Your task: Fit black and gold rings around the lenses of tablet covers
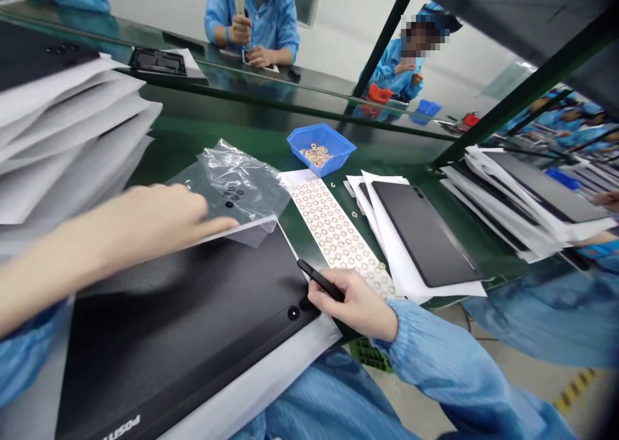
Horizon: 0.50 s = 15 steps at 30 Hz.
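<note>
The black panel (184, 343) is being supported on a white backing sheet (251, 388), with its near corner lying close to the front edge of the green bench mat (178, 143). A black pen-shaped tool (322, 280) is being gripped by the closed right hand (351, 304), and its far end is being held just over the panel's right edge. A round black pad (293, 313) is being left just beside the fingers (333, 291) on the panel. The left hand (159, 217) is being held open above the panel's far edge, and its blurred fingertips (227, 224) are being extended to a clear film sheet (251, 224); whether pressure is being applied cannot be told.

A clear plastic bag (236, 185) is being left crumpled at the far edge, and a paper strip of adhesive rings (336, 233) is lying just beside the panel, so little room is being offered on that side. A blue plastic tray of rings (320, 144) is being kept beyond the strip. A grey panel (420, 233) is being kept on white sheets to the right, near a stack of panels (527, 195). A tall stack of white sheets (62, 130) is being kept beyond the left forearm (53, 266). Across the bench, a co-worker in a blue smock (220, 14) is working with a tool held upright.
</note>
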Each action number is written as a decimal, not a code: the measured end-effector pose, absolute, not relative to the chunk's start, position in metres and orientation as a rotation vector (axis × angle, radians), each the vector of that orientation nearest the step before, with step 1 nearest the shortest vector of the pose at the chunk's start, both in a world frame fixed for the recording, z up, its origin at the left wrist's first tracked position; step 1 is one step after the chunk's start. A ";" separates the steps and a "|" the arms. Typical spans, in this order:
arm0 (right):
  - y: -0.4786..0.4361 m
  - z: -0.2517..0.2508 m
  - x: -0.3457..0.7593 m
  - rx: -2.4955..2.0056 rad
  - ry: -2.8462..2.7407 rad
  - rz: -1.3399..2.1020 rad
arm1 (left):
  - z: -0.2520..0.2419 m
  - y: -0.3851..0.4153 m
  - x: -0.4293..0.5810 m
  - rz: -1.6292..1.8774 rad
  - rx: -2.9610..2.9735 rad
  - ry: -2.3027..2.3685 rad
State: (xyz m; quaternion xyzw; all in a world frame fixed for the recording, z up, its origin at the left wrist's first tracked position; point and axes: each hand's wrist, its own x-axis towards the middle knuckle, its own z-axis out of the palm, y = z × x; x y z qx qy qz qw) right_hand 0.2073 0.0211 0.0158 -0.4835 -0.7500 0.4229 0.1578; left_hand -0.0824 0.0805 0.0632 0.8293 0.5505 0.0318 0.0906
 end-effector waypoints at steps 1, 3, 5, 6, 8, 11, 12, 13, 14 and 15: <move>0.021 0.014 0.207 -1.384 -2.115 1.211 | 0.059 0.073 -0.069 0.041 2.548 1.535; 0.021 0.012 0.207 -1.384 -2.076 1.225 | 0.048 0.058 -0.043 -0.017 2.662 1.268; 0.021 0.013 0.206 -1.380 -2.050 1.247 | 0.035 0.048 -0.023 0.007 2.709 1.070; 0.020 0.013 0.206 -1.376 -2.043 1.254 | 0.029 0.044 -0.017 0.029 2.719 1.018; 0.019 0.014 0.206 -1.369 -2.051 1.245 | 0.020 0.042 -0.012 0.075 2.721 0.963; 0.018 0.014 0.206 -1.364 -2.080 1.196 | 0.014 0.044 -0.014 0.124 2.707 0.943; 0.018 0.014 0.206 -1.365 -2.086 1.177 | 0.014 0.045 -0.015 0.136 2.704 0.943; 0.017 0.015 0.206 -1.369 -2.090 1.162 | 0.013 0.046 -0.015 0.143 2.700 0.941; 0.017 0.015 0.205 -1.377 -2.093 1.149 | 0.013 0.046 -0.016 0.150 2.695 0.939; 0.017 0.015 0.205 -1.389 -2.094 1.140 | 0.012 0.046 -0.016 0.159 2.690 0.936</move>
